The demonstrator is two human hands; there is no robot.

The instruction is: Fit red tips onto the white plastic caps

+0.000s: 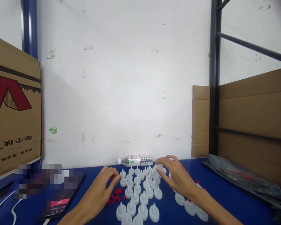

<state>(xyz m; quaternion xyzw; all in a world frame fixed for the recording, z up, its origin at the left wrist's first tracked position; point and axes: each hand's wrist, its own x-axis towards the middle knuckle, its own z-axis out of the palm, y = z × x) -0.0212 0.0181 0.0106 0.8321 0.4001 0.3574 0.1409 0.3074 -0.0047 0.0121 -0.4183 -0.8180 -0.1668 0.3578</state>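
Observation:
Rows of white plastic nozzle caps (pixel 137 189) with pointed spouts stand upright on the blue table. At the far end of these rows, my right hand (pixel 178 175) holds a white nozzle cap (pixel 159 167) between thumb and fingers. My left hand (pixel 102 189) is by the left edge of the rows, its thumb and fingertips pinched together; whether something small is between them cannot be seen. Small red tips (pixel 117 195) lie loose beside it. Under my right forearm, more white caps (pixel 189 207) stand, some with red tips on them, partly hidden.
A clear plastic bottle (pixel 135 160) lies against the white wall. At left are a phone (pixel 61 203), cables (pixel 14 211) and a printed cardboard box (pixel 16 125). On the right lie a dark plastic bag (pixel 243 178) and cardboard sheets (pixel 253 118) behind a metal post (pixel 214 93).

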